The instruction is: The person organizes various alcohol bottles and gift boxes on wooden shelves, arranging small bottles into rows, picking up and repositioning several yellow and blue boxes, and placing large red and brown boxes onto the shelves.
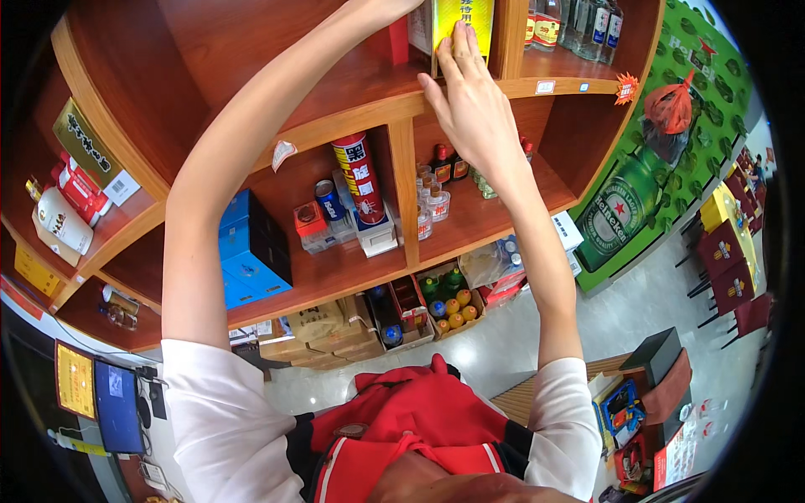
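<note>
My right hand lies against the front of a yellow box bearing writing, on the upper wooden shelf. Its fingers are stretched out over the box face and the thumb stands apart; they are not closed around it. My left arm reaches up past the shelf, and only the wrist shows at the top edge, so the left hand is out of view. Left of the yellow box stand a pale box side and a red box. The shelf's wooden front edge runs below.
Clear glass bottles stand right of the divider. Lower down are a red insecticide can, a Pepsi can, a blue box and small bottles. Cartons and a crate of drinks sit on the floor.
</note>
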A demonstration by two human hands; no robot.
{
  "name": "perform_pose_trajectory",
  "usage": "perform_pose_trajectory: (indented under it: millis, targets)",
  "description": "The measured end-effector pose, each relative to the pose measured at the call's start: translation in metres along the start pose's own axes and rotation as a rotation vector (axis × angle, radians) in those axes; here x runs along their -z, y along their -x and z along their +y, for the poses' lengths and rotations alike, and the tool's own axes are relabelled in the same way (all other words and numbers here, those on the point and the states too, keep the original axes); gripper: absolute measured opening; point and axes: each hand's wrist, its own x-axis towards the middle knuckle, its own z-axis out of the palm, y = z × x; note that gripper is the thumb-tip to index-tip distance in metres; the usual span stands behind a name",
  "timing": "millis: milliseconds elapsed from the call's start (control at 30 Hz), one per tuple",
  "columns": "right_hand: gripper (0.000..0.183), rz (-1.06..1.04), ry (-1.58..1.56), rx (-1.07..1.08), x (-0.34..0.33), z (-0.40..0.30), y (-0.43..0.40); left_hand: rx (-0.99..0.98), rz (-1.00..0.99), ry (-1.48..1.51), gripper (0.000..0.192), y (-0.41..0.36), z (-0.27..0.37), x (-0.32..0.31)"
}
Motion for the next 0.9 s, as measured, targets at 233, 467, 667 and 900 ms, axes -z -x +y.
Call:
perform_pose_trajectory:
  millis: [233,467,667,900]
  targets:
    - [0.046,-0.018,-0.101,-0.069,0.003,-0.005,-0.006,0.173,0.022,0.096,0.038,0.012,-0.003,-0.007]
    - [0.038,0.134,-0.17,-0.017,-0.012,0.005,-0.005,0.235,0.109,0.255,0.034,0.007,-0.004,-0.012]
    - [0.036,0.169,-0.099,0.0,-0.003,0.011,0.005,0.236,0.203,0.243,0.025,0.013,0.01,-0.019]
    - [0.034,0.228,-0.115,-0.082,-0.015,0.004,-0.005,0.181,0.179,0.168,0.03,0.01,-0.005,-0.02]
